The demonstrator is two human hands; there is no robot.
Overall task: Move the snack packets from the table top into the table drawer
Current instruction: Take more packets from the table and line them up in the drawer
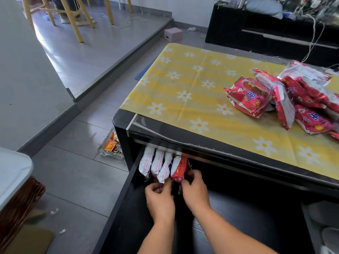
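Observation:
The black table drawer (126, 195) is pulled open below the table top. Several snack packets (157, 166) stand on edge in a row at its far left end. Both hands are down in the drawer at that row. My left hand (160, 198) pinches the lower edge of a white-backed packet. My right hand (195, 191) grips the red packet (180, 170) at the right end of the row. A pile of several red snack packets (286, 99) lies on the yellow flowered table top (183, 88) at the far right.
A clear glass dish with wrapped sweets (111, 146) sits on the grey floor tiles beside the table's left corner. A wicker basket (16, 204) under a white surface stands at the left. A black TV cabinet (266, 32) and cables lie behind the table.

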